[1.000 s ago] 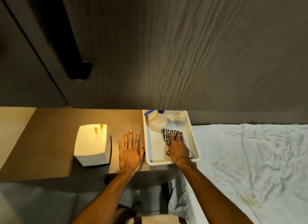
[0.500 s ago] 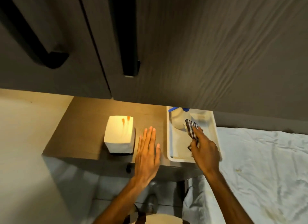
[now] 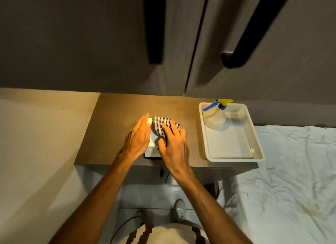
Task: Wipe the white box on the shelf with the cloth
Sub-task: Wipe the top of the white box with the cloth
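The white box sits on the brown shelf, mostly covered by both hands. A checked dark-and-white cloth lies over its top. My right hand presses flat on the cloth, fingers spread over it. My left hand rests against the box's left side with fingers straight and together, holding it steady. Only a strip of the box's top and its near face show between the hands.
A white tray stands on the shelf's right end with a spray bottle with a blue and yellow head inside. Dark cabinet doors with black handles hang above. A bed with a white sheet lies to the right.
My right hand lifted the cloth out of the tray and carried it left onto the box. My left hand moved from beside the box to its left side. The view shifted left.
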Motion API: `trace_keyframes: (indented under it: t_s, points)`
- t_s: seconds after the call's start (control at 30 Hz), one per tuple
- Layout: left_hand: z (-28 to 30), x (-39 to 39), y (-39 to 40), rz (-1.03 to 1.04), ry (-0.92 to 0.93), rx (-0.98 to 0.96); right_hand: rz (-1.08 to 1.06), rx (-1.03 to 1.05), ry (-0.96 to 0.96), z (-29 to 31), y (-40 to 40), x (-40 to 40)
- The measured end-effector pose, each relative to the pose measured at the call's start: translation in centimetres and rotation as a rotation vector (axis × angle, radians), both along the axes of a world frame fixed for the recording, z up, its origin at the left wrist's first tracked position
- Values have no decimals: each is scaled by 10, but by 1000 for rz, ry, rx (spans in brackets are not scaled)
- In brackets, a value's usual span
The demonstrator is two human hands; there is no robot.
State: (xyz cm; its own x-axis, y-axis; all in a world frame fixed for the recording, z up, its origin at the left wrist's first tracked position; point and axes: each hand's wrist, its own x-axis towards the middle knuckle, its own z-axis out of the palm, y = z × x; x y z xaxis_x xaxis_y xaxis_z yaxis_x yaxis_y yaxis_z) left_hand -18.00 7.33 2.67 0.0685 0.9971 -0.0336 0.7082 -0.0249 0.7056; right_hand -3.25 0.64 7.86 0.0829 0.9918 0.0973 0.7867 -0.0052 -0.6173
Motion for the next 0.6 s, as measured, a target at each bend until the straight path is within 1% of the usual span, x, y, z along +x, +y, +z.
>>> trace_keyframes:
  t_s: [0.07, 0.17, 0.23, 0.3, 0.37, 0.43, 0.53, 0.57, 0.6]
  points:
    - [-8, -3, -3, -26, -34, -13, 12, 4, -69, -11, -11, -18]
    - [-15, -3, -4, -1, -112, 10, 23, 44, -219, -20, -10, -33]
    - [-17, -3, -3, 15, -138, 30, 59, 41, -239, -23, 4, -34]
    - [-16, -2, -3, 10, -131, 75, 124, 28, -221, -25, 26, -28]
    - [-16, -1, -5, 6, -136, 101, 138, -14, -147, -23, 46, -22]
    - [-18, 0, -5, 29, -129, 71, 73, -47, -39, -23, 53, -21]
    - [-20, 0, -5, 45, -67, 60, -79, -77, 101, -27, 32, -28]
    - [-20, -1, -4, 36, -53, 65, -91, -74, 93, -28, 20, -31]
    - [-20, -1, -4, 20, -45, 72, -78, -60, 42, -30, 7, -35]
